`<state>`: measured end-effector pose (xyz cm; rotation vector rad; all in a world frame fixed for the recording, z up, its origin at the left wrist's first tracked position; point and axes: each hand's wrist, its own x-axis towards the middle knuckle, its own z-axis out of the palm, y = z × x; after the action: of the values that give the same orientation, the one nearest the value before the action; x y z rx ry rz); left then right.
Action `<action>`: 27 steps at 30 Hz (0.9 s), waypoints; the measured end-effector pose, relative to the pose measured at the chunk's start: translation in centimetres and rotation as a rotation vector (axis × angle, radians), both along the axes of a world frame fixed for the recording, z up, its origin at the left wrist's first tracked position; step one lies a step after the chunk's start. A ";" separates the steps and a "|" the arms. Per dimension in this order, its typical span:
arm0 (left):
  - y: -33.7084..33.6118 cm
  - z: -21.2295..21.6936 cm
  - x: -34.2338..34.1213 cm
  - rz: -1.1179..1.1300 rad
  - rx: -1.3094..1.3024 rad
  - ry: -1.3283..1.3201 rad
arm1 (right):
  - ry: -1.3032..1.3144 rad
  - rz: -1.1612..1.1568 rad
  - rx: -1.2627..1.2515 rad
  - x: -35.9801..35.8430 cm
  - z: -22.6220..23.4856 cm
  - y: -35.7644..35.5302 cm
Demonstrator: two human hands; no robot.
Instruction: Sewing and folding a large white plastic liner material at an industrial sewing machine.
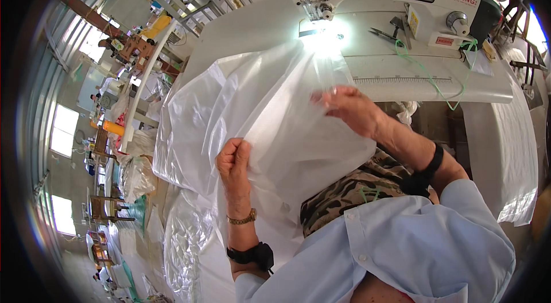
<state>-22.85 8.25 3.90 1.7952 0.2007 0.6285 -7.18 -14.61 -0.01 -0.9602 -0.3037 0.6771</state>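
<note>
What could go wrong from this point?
The translucent white sheeting has loose folds leading toward the sewing machine, so a fold might get caught in the stitching. The left hand pinches the sheeting; an uneven pull could skew it. Glare from the lamp washes out the stitching area, so a misfeed might go unnoticed.

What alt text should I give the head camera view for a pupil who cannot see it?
A person's left hand pinches a thin white sheet that runs up to the bright light of a white sewing machine. The right hand, partly blurred, is over the sheet; whether it holds any is unclear.
</note>
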 end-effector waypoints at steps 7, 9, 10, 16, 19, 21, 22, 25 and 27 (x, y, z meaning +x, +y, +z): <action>-4.7 -2.3 -1.9 -0.338 0.315 0.226 | -0.418 0.274 -0.170 -6.7 -0.5 -3.7; -6.1 -2.8 -1.9 -0.372 0.320 0.278 | -0.589 0.220 -0.324 -7.1 -0.1 -4.0; -6.6 -3.0 -2.0 -0.409 0.335 0.321 | -0.729 0.178 -0.471 -7.2 -0.1 -4.0; -8.1 -5.0 -2.2 -0.399 0.353 0.353 | -1.113 0.158 -0.600 -9.1 -1.7 -3.3; -8.2 -5.4 -2.2 -0.409 0.306 0.361 | -1.257 0.201 -0.554 -9.8 -2.2 -2.8; -8.1 -5.8 -2.3 -0.420 0.312 0.375 | -1.363 0.209 -0.555 -10.0 -2.0 -2.4; -7.9 -6.3 -2.4 -0.420 0.252 0.367 | -1.380 0.261 -0.552 -10.1 -1.6 -2.3; -7.7 -7.1 -2.2 -0.397 0.157 0.382 | -1.405 0.324 -0.534 -10.3 -1.8 -2.1; -7.5 -7.6 -1.9 -0.372 0.120 0.405 | -1.415 0.339 -0.516 -10.4 -1.7 -2.1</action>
<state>-24.72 0.76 -3.66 1.9966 0.0970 0.0097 -17.56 -16.72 -1.74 -1.8093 -1.6166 0.2560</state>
